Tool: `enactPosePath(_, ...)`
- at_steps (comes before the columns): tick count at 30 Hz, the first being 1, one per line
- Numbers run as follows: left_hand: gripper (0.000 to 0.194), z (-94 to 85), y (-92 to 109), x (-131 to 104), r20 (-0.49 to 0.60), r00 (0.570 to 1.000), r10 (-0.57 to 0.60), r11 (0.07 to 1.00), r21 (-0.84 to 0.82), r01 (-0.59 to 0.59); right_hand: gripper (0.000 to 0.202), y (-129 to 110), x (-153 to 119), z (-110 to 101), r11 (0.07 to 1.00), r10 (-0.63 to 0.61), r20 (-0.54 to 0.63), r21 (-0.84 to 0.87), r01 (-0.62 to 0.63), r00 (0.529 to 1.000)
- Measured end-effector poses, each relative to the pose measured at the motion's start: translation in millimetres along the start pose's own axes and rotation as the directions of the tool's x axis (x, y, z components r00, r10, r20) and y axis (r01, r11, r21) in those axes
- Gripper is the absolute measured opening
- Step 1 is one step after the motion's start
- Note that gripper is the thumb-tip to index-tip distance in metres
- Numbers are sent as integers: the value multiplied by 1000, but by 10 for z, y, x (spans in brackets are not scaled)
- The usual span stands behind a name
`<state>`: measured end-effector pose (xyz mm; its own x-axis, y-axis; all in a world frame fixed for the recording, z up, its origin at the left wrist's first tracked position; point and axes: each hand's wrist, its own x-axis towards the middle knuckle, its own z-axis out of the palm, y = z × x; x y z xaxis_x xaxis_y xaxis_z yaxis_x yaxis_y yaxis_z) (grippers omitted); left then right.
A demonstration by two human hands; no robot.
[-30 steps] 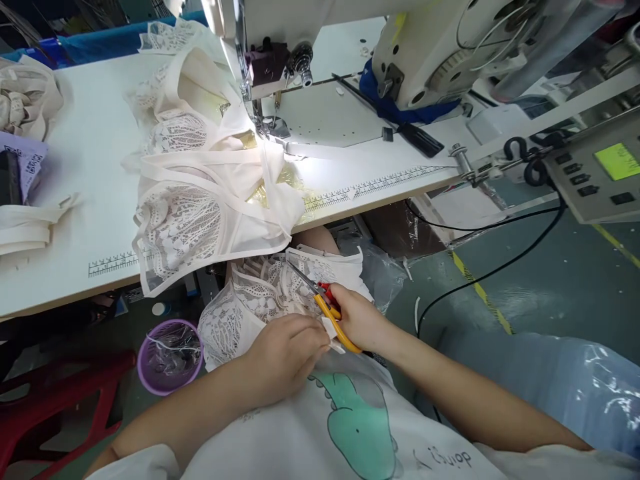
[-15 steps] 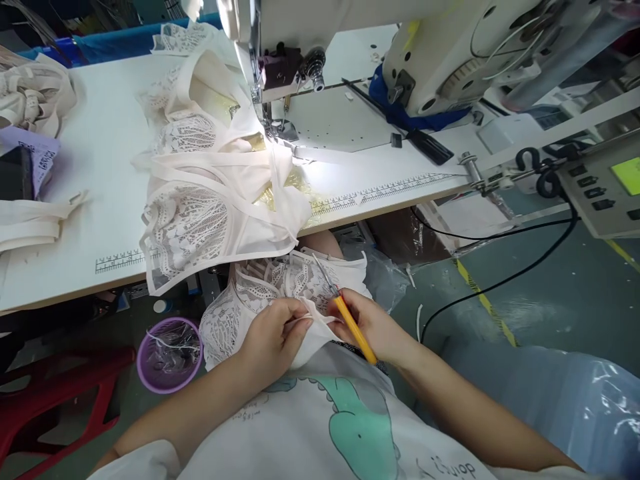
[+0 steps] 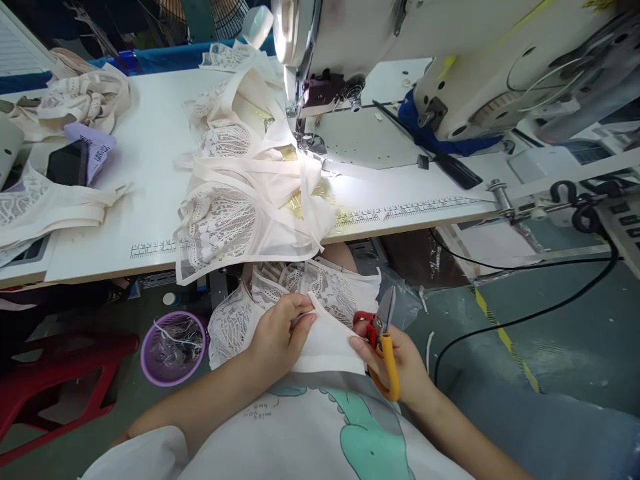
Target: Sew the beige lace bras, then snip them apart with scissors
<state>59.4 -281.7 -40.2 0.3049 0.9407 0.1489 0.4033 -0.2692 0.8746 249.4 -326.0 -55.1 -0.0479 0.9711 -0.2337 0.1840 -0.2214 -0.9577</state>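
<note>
A white lace bra (image 3: 325,343) lies across the lap, its plain band stretched between both hands. My left hand (image 3: 283,333) pinches the upper edge of the band between thumb and fingers. My right hand (image 3: 395,367) holds scissors (image 3: 386,340) with orange and red handles, blades pointing up, while its thumb and fingers also grip the right part of the band. Above the lap, another white lace bra (image 3: 215,223) rests on the sewing table under the machine's needle area and hangs slightly over the front edge.
The sewing machine (image 3: 360,40) stands over the white table (image 3: 150,153). More bras (image 3: 95,97) and a dark phone (image 3: 69,163) lie at the left. Below are a purple bin (image 3: 173,373) and a red stool (image 3: 65,373). Black tweezers or a tool (image 3: 457,171) lie right of the needle.
My right hand has moved right and slightly down, spreading the band out flat. The scissors have turned, so both handle loops show. The whole view has shifted left.
</note>
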Motion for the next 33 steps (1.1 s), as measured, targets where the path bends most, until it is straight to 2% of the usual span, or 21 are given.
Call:
enactPosePath(4,16,16,5,-9,14,997,-77,983,-168,79,30,49,2,31,1000,-4,-10,29,4,1000)
enactPosePath(9,22,28,9,1,31,973,-230,903,-366,225,26,87,28,42,996,-58,5,67,57,998)
enactPosePath(12,33,24,-59,0,65,959,-276,869,-409,278,25,52,29,39,998,-62,-12,14,63,998)
enactPosePath(14,42,1,-118,-1,71,967,-244,898,-361,253,24,26,25,43,998,-55,-16,-25,54,998)
enactPosePath(16,48,-50,-135,13,22,989,-144,966,-213,145,24,0,26,53,997,-57,-9,-54,56,998)
enactPosePath(17,48,-83,-114,30,-21,998,-53,994,-101,51,24,-13,30,58,996,-63,-2,-59,63,998)
enactPosePath(18,46,-118,-69,54,-53,996,69,997,22,-68,24,-26,37,61,996,-73,5,-57,73,997)
enactPosePath(19,43,-151,-4,84,-57,976,211,970,134,-202,24,-40,44,62,995,-82,12,-53,82,997)
enactPosePath(21,34,-194,160,159,48,876,479,841,259,-474,24,-68,60,54,993,-103,28,-55,105,994)
enactPosePath(22,28,-200,240,201,146,817,558,773,269,-575,24,-82,67,46,991,-118,39,-59,120,992)
enactPosePath(23,23,-195,305,242,256,765,591,722,257,-643,24,-96,71,36,989,-131,50,-62,134,990)
enactPosePath(24,18,-182,350,282,368,729,577,698,241,-674,25,-109,73,26,987,-144,60,-67,148,988)
enactPosePath(26,15,-142,370,351,555,706,439,733,234,-639,25,-132,71,4,980,-173,82,-81,179,982)
enactPosePath(28,16,-106,325,401,658,704,266,836,206,-508,25,-144,66,-11,978,-185,96,-82,193,978)
enactPosePath(31,15,-85,234,446,659,750,51,984,94,-149,27,-127,61,-12,986,-163,72,-16,164,984)
enactPosePath(33,14,-86,196,464,613,785,-86,995,6,104,31,-91,65,8,989,-141,40,56,138,989)
